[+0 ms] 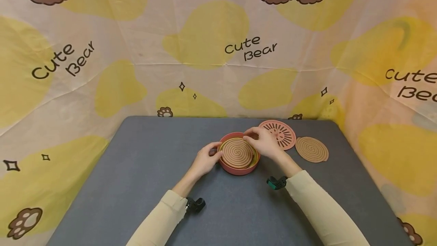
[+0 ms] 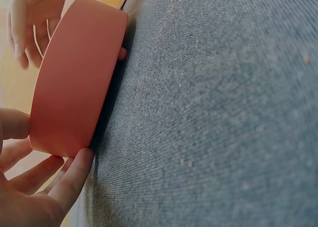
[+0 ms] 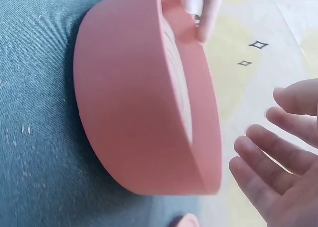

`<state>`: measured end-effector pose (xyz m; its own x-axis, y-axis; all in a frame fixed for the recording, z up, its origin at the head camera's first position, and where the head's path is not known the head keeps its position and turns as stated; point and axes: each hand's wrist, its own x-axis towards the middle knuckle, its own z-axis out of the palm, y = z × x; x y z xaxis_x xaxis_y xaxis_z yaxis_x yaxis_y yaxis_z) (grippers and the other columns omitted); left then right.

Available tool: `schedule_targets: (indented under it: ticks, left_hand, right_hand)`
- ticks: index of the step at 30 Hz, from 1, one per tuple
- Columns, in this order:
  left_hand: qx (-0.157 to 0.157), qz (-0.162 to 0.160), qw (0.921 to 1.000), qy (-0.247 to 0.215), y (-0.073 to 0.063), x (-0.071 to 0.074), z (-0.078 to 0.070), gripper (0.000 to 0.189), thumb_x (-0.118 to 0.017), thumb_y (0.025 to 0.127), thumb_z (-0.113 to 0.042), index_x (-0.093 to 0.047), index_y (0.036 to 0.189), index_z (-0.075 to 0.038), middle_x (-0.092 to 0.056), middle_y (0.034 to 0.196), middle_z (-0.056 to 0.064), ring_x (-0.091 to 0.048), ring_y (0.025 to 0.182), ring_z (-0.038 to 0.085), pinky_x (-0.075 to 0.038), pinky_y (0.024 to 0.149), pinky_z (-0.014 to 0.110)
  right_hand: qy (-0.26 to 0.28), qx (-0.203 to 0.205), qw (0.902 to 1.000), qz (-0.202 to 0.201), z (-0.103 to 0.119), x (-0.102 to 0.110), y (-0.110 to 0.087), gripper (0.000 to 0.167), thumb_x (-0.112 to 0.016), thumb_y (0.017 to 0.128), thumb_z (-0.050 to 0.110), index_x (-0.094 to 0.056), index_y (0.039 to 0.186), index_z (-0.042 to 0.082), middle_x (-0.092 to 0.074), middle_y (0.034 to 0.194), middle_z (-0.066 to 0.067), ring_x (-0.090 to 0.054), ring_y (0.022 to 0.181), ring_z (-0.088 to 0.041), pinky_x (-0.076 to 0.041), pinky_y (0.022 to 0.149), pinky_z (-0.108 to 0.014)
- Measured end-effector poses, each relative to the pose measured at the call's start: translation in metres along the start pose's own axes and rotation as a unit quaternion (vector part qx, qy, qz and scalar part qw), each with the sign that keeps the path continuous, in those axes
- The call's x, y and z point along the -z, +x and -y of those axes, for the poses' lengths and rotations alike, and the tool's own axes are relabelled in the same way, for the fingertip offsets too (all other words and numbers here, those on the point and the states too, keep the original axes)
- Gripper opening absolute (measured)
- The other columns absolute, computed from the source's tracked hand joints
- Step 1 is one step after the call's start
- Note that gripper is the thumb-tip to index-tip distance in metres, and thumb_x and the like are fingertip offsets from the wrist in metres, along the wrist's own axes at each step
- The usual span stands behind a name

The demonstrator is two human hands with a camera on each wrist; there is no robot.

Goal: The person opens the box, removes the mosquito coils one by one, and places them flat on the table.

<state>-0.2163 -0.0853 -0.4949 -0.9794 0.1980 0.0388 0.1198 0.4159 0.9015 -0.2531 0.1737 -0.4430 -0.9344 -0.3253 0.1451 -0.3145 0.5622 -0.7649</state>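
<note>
A round pink mosquito coil holder (image 1: 238, 171) sits on the table, its side wall (image 2: 74, 83) filling much of the left wrist view. Inside it lies a brown mosquito coil (image 1: 237, 153), with a yellowish lining showing around the coil. My left hand (image 1: 205, 158) grips the left side of the holder, thumb at the rim and fingers against the outer wall. Over the right rim hovers my right hand (image 1: 263, 142), its fingers (image 3: 268, 157) loosely bent, holding nothing and apart from the wall in the right wrist view.
Behind my right hand lies a pink slotted lid (image 1: 280, 134), partly covered by that hand. A second brown mosquito coil (image 1: 312, 149) rests to its right on the grey table (image 1: 164, 143). A patterned cloth (image 1: 205, 33) hangs behind and beside the table.
</note>
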Motion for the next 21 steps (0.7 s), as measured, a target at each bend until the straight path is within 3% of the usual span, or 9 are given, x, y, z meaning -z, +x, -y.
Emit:
schedule_targets:
  ticks: [9,21]
  left_hand:
    - [0.000,0.000,1.0000,-0.002,0.000,0.000,0.001,0.041,-0.065,0.102,-0.023,-0.060,0.142,-0.012,-0.060,0.137,0.012,-0.065,0.115,0.025,-0.057,0.079,0.036]
    - [-0.003,0.007,0.9999,-0.010,0.002,-0.001,0.004,0.041,-0.064,0.103,-0.024,-0.060,0.142,-0.013,-0.061,0.136,0.013,-0.066,0.114,0.025,-0.057,0.078,0.035]
  right_hand:
    - [-0.019,0.013,0.9994,0.027,0.002,-0.018,0.009,0.032,-0.065,0.102,0.023,-0.069,0.126,0.002,-0.066,0.120,-0.012,-0.063,0.110,-0.028,-0.051,0.094,-0.049]
    - [-0.075,-0.002,0.9956,0.055,-0.002,-0.039,0.017,0.039,-0.066,0.100,0.031,-0.066,0.130,0.006,-0.063,0.123,-0.012,-0.060,0.116,-0.029,-0.048,0.098,-0.050]
